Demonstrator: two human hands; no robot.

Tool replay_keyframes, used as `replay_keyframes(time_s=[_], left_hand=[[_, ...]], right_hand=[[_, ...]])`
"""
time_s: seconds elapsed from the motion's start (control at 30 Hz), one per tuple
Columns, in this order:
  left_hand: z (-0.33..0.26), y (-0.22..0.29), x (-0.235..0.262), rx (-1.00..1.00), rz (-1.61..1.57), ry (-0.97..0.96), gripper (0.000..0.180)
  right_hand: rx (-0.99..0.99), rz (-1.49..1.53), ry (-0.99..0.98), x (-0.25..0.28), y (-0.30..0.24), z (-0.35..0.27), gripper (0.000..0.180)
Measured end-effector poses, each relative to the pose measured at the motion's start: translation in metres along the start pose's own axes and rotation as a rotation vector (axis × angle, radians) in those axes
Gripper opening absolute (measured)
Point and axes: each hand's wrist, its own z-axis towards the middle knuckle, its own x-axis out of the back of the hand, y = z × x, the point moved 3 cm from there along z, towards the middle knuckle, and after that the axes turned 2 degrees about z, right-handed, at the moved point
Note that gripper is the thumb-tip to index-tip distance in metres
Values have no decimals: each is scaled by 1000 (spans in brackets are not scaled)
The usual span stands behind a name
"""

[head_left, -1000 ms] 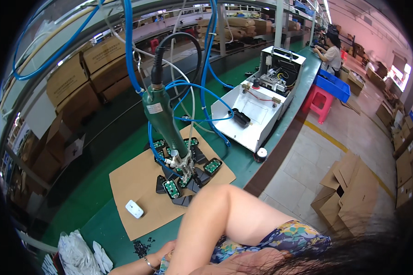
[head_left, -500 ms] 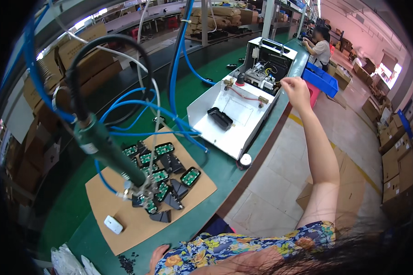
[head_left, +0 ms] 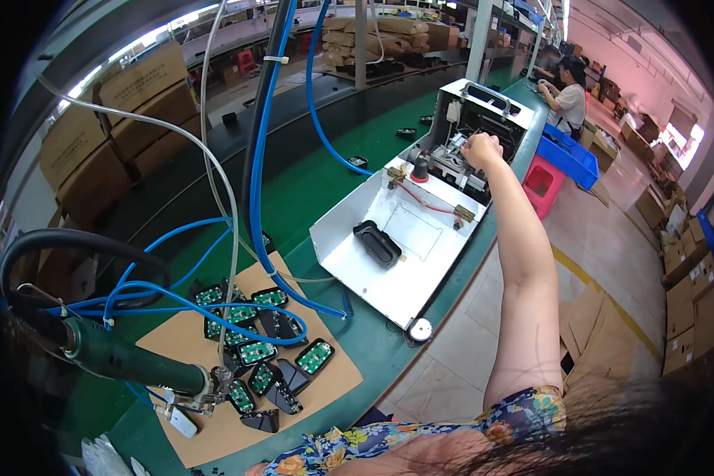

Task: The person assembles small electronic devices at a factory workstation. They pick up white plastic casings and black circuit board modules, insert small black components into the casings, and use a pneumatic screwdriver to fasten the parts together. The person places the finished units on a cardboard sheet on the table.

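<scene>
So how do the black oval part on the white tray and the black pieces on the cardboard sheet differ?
The black oval part lies alone on the white tray; the black pieces sit clustered on the cardboard sheet. The oval part is long and rounded; the pieces are nearly triangular. Several pieces carry green circuit boards; the oval part shows none. Both are dark.

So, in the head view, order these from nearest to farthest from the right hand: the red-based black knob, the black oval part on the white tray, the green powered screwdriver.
1. Red-based black knob: just left of the right hand.
2. Black oval part: lower left, on the white tray.
3. Green powered screwdriver: far lower left, over the brown cardboard sheet.
</scene>
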Motion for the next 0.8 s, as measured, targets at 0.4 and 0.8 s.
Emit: replay_keyframes(time_s=[0.4,0.8], left_hand=[[-10,-3,3,26,17,-19,39],[-10,-5,1,14,28,-8,40]], right_hand=[[205,-125,190,11,-9,-7,19],[328,-224,233,18,-11,5,13]])
